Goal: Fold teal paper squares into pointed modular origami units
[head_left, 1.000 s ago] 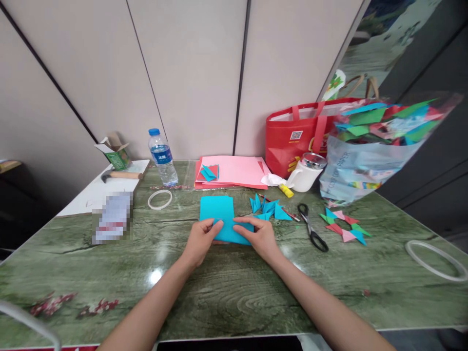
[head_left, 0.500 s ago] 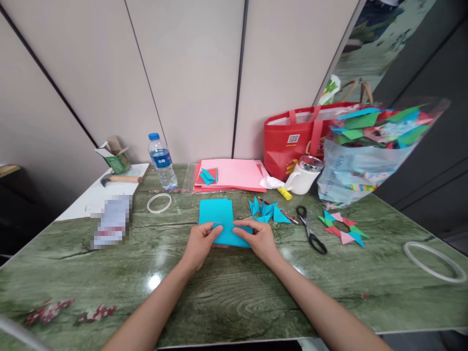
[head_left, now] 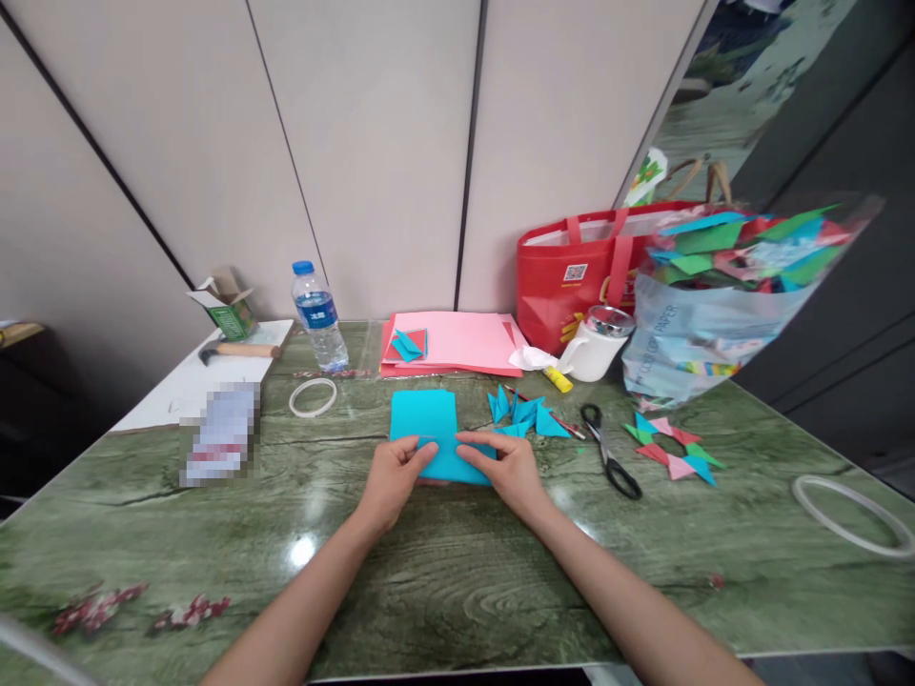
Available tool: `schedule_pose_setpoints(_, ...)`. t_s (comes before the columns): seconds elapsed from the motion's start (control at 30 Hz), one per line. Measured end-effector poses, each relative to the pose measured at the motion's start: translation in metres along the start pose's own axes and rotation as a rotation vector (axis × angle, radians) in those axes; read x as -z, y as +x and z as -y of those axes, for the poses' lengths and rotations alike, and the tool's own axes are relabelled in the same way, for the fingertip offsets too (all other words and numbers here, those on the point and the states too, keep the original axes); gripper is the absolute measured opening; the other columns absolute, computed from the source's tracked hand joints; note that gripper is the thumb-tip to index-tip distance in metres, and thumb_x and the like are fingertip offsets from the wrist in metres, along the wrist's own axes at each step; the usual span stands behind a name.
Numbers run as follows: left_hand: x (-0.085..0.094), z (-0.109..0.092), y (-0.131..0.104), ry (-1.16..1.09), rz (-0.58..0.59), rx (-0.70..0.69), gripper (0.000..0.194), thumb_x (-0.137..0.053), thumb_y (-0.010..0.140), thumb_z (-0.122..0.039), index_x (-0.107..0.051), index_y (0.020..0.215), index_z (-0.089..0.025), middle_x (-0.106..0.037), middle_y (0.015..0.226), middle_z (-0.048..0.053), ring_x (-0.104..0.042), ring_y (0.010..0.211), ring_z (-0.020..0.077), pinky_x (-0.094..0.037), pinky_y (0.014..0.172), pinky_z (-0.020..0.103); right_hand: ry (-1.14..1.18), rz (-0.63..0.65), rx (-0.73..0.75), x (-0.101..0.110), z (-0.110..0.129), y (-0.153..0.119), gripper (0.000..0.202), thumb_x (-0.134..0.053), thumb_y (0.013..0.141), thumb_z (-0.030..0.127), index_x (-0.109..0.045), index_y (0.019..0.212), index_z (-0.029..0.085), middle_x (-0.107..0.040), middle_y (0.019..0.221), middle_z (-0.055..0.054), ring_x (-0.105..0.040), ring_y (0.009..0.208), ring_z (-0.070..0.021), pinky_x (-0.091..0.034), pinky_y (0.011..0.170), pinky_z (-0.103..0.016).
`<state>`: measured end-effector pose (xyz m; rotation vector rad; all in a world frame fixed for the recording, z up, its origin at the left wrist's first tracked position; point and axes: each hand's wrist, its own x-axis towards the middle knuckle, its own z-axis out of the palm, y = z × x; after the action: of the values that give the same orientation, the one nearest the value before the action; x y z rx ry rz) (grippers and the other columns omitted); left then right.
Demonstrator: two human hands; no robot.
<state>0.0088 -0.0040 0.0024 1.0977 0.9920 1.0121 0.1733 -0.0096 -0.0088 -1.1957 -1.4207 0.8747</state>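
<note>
Fingers (head_left: 429,452) of left hand (head_left: 386,479) and right hand (head_left: 520,471) nearly closed, thumbs toward forefingers, on the blue sheet (head_left: 452,469), mid-table (head_left: 457,600), near side of the blue stack (head_left: 423,411) — grip and paper unchanged over the past second, so folding seems briefly paused.

We see green, wood-grained surface (head_left: 457,591) (red blossom pattern (head_left: 194,615) at front left). On it we find blue paper (head_left: 421,412) mid-surface; folded blue pieces (head_left: 550,423), scissors (head_left: 607,450), coloured-paper ring (head_left: 680,468), white mug (head_left: 595,348) rightward; bottle (head_left: 319,324), white hoop (head_left: 313,414) leftward.
</note>
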Motion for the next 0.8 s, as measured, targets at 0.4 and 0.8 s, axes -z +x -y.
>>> schedule_pose_setpoints(0.4, -0.0004, -0.0009, -0.0006, -0.005, -0.002, 0.002, 0.025, -0.065, 0.064, -0.036, -0.062, 0.067, -0.012, -0.059, 0.06, -0.002, -0.055, 0.058, 0.0135, -0.053, 0.058, 0.033, 0.008, -0.003, 0.004, -0.0004, -0.0024, 0.0006, 0.014, -0.067, 0.066, 0.028, -0.071, 0.078, 0.022, -0.071, 0.08, -0.002, -0.064, 0.076, -0.0209, -0.049, 0.069, -0.031)
schedule_pose_setpoints(0.8, -0.0007, -0.0008, -0.0003, 0.012, -0.011, -0.016, 0.023, -0.065, 0.065, -0.036, -0.063, 0.066, -0.013, -0.059, 0.059, -0.003, -0.054, 0.056, 0.0127, -0.052, 0.058, 0.032, -0.019, -0.009, 0.005, 0.0003, -0.0018, 0.0013, 0.014, -0.067, 0.065, 0.03, -0.07, 0.076, 0.02, -0.07, 0.079, -0.003, -0.063, 0.076, -0.0211, -0.048, 0.069, -0.031)
